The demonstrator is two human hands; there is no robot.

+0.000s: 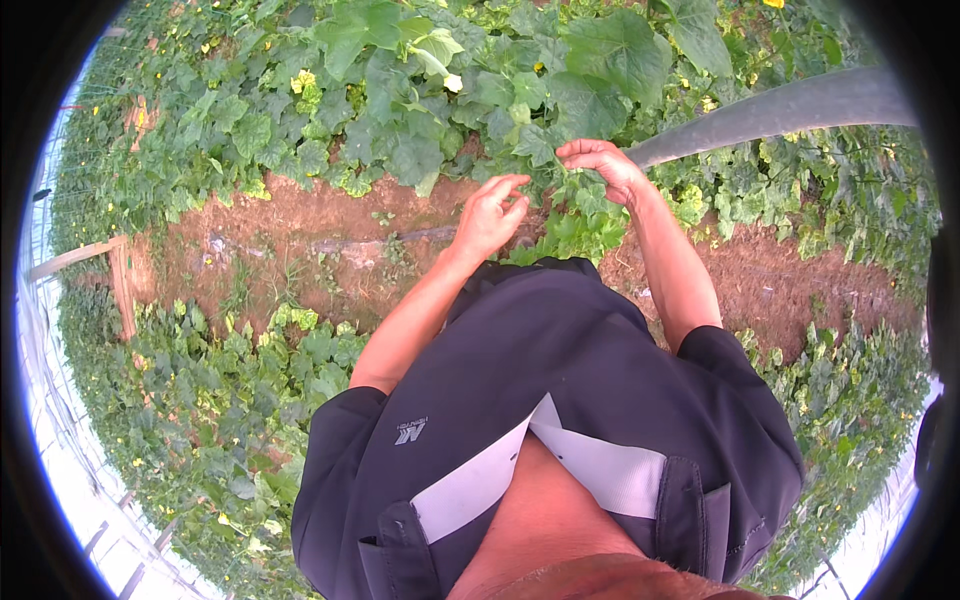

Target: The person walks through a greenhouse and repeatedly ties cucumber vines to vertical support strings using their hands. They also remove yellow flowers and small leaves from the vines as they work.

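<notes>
Before me stands a row of leafy vine plants (pixel 405 142) with broad lobed leaves and yellow flowers. My left hand (pixel 491 210) is over the bare soil at the row's edge, its fingers curled; whether it holds anything thin cannot be told. My right hand (pixel 600 165) is at the plants, thumb and fingertips close together beside a green leaf (pixel 534 144); a stem between them cannot be made out. A young green fruit with a pale flower (pixel 452 82) hangs among the leaves, up and to the left of my hands.
A thick grey pipe (pixel 780 109) slants in from the right, passing just behind my right hand. A strip of brown soil (pixel 300 217) runs across between two plant rows. A wooden frame (pixel 120 277) stands at the left. More vines (pixel 247 420) grow on the near side.
</notes>
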